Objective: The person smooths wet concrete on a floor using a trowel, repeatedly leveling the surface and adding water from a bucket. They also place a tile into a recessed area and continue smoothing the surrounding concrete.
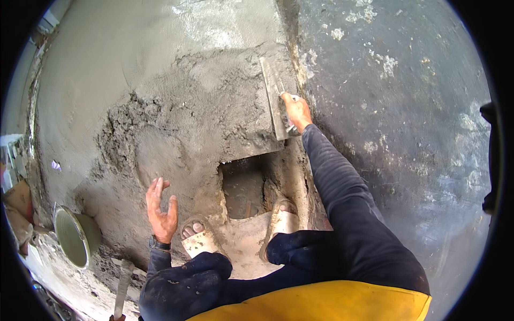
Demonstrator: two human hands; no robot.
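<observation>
The right grip [297, 111] clasps the trowel [274, 99], blade just left of it; the left grip [163, 214] hangs unclenched.

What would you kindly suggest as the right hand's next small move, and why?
The right hand could probably sweep its trowel leftward: it lies near the dark floor, and the lumpy cement to its left is rougher than the smooth cement beyond.

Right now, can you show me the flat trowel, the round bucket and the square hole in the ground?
Trowel [272, 100], head view: middle of its long blade.
Bucket [93, 235], head view: its outer wall.
Square hole [242, 186], head view: middle of its opening.
</observation>
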